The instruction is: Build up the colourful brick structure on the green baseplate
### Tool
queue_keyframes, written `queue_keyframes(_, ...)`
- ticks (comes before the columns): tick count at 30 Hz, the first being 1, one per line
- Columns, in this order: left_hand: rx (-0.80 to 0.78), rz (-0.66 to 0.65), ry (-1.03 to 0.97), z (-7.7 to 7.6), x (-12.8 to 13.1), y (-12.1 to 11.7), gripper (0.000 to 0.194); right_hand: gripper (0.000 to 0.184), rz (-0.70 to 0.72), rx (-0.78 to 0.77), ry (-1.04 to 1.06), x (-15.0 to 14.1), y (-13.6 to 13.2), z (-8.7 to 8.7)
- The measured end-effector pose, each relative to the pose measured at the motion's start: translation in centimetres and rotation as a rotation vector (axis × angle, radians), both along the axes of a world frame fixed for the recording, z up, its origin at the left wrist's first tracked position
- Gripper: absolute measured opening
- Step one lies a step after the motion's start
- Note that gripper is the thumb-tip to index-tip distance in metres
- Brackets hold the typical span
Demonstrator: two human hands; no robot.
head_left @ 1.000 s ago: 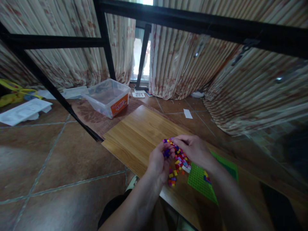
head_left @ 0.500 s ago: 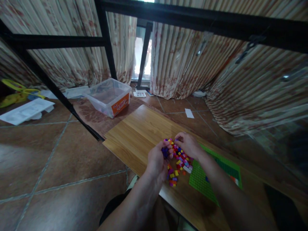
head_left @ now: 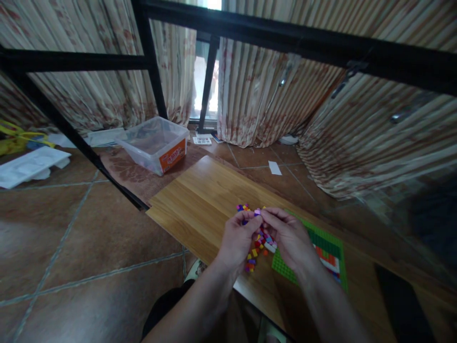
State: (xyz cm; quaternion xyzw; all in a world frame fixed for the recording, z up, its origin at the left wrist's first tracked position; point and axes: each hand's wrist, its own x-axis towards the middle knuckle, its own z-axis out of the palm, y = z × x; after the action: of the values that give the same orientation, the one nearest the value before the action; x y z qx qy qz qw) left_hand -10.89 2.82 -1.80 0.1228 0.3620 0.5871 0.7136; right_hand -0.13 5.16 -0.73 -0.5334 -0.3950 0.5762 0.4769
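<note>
My left hand [head_left: 236, 240] is closed around small dark purple toy bricks [head_left: 244, 222], which show between its fingers. At its fingertips is a small purple and pink toy brick [head_left: 257, 212]. My right hand [head_left: 291, 236] pinches at that same brick, its thumb and finger meeting those of my left hand. Below and behind both hands lies a loose pile of small colored bricks [head_left: 262, 238], partly hidden by them. A green baseplate [head_left: 285, 269] lies under my right forearm, with orange, white, blue and dark green bricks [head_left: 328, 257] on it.
The wooden board [head_left: 203, 186] carries the bricks and a dark flat object [head_left: 403, 300] at the right. A clear plastic box [head_left: 153, 143] with an orange label stands beyond its left end. Black metal bars [head_left: 228, 21] cross in front of the curtains [head_left: 257, 95].
My right hand has come from the pile to my left hand, and their fingertips now meet at a brick. The left hand has turned more palm-down. The view has shifted slightly.
</note>
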Motion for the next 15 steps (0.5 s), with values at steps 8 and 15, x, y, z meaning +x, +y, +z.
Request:
queue_keyframes(8, -0.028, -0.035, 0.007, -0.3, 0.3, -0.2, 0.029, 0.033, -0.025, 0.04, -0.072, 0.5, -0.3, -0.8)
queue_keyframes(15, -0.193, 0.094, -0.111, 0.3, -1.2, 0.9, 0.008, 0.021, 0.102, 0.151, -0.507, 2.5, -0.1, -3.2)
